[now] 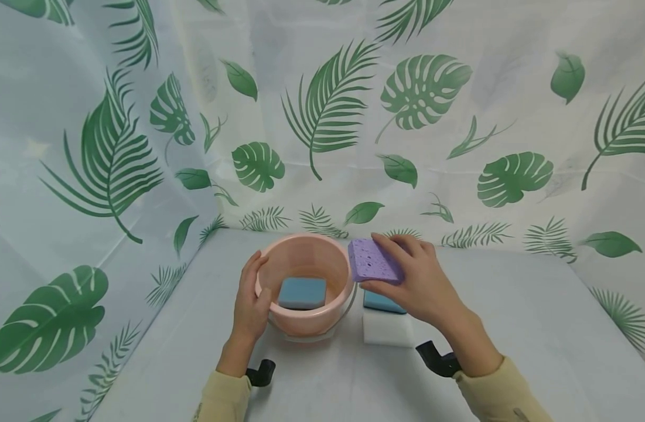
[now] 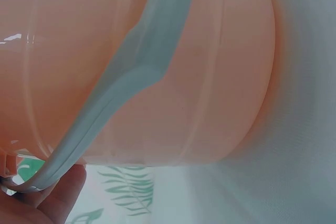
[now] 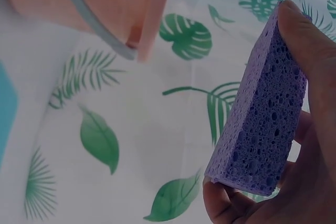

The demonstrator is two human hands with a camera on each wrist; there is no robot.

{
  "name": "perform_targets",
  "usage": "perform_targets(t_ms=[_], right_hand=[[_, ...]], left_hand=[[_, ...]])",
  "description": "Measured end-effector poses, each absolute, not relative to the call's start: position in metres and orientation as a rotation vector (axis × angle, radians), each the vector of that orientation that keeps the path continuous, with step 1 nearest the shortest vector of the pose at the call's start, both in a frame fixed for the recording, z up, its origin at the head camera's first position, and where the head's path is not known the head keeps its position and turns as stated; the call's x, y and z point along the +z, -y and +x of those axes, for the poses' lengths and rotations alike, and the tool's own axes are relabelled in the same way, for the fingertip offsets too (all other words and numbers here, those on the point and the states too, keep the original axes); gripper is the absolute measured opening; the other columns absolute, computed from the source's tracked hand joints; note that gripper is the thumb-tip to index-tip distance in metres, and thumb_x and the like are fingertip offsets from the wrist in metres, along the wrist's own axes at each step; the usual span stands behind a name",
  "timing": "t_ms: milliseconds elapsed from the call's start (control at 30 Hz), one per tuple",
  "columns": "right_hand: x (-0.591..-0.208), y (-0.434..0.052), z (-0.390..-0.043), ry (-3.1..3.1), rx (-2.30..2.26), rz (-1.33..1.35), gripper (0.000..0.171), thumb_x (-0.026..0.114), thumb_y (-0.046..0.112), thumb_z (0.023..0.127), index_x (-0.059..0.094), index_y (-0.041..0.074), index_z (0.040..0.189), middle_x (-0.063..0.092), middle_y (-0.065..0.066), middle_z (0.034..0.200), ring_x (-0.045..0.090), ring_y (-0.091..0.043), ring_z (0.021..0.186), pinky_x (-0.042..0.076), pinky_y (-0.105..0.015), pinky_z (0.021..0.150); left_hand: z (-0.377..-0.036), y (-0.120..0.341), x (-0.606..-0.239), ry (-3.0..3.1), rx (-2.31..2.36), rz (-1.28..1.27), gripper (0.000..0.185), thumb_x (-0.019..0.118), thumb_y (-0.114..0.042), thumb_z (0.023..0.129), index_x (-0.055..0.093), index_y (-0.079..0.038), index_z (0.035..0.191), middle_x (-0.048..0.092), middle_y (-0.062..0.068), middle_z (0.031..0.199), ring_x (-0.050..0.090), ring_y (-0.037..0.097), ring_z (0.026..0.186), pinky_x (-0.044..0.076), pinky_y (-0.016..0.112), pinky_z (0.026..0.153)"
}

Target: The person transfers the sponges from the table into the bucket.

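Observation:
A pink bucket [image 1: 306,319] stands on the table with a blue sponge [image 1: 302,292] lying inside it. My left hand [image 1: 252,296] holds the bucket's left rim, thumb over the edge. The left wrist view shows the bucket wall [image 2: 210,77], its grey handle [image 2: 142,72] and a bit of my hand [image 2: 47,203]. My right hand [image 1: 414,281] pinches a purple sponge [image 1: 374,261] just above the bucket's right rim. In the right wrist view the purple sponge [image 3: 262,108] is held between thumb and fingers [image 3: 307,40], beside the bucket [image 3: 89,3].
A teal sponge [image 1: 381,302] and a white sponge [image 1: 388,329] lie on the table right of the bucket, under my right hand. A leaf-printed curtain [image 1: 327,117] walls the table on the back and both sides.

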State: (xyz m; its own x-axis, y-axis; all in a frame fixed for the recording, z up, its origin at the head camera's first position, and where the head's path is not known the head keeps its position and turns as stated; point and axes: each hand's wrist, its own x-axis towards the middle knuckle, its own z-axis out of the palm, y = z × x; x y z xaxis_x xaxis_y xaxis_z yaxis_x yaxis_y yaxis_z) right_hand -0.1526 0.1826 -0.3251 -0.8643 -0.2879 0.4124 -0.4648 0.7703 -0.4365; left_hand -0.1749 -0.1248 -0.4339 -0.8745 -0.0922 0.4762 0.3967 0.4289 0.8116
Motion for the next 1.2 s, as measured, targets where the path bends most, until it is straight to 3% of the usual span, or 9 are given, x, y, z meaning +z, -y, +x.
perform_targets(t_ms=[400,767,1000,1200], right_hand=[[-0.327,-0.145,-0.170,2.662,0.754,0.704,0.083,0.084,0.047,0.078,0.052,0.017,0.149,0.052,-0.016,0.136,0.043,-0.040,0.116,0.049,-0.052,0.086],[-0.336,-0.108,-0.186,2.824,0.712,0.781,0.087,0.081,0.055,0.078,0.046,0.028,0.153,0.048,-0.011,0.143,0.040,-0.042,0.128,0.048,-0.058,0.094],[-0.342,-0.098,-0.193,2.869,0.663,0.828,0.085,0.079,0.057,0.078,0.050,0.024,0.151,0.043,-0.012,0.152,0.042,-0.046,0.128,0.046,-0.056,0.095],[-0.341,-0.086,-0.196,2.877,0.602,0.881,0.076,0.077,0.054,0.083,0.054,0.021,0.147,0.045,-0.011,0.151,0.045,-0.044,0.126,0.047,-0.055,0.096]], left_hand=[[-0.175,0.126,-0.436,2.228,-1.449,-0.248,0.061,0.042,0.001,0.083,0.049,-0.001,0.144,0.035,0.012,0.158,0.030,0.029,0.147,0.026,0.060,0.114],[-0.176,0.125,-0.436,2.258,-1.441,-0.230,0.062,0.044,-0.003,0.084,0.048,-0.004,0.145,0.033,0.008,0.160,0.028,0.028,0.148,0.024,0.060,0.114],[-0.176,0.125,-0.435,2.256,-1.448,-0.240,0.061,0.044,-0.003,0.084,0.047,-0.004,0.146,0.033,0.009,0.160,0.029,0.028,0.147,0.025,0.060,0.114],[-0.176,0.125,-0.435,2.249,-1.459,-0.238,0.062,0.044,-0.003,0.084,0.047,-0.004,0.146,0.032,0.009,0.160,0.029,0.028,0.147,0.024,0.059,0.114]])
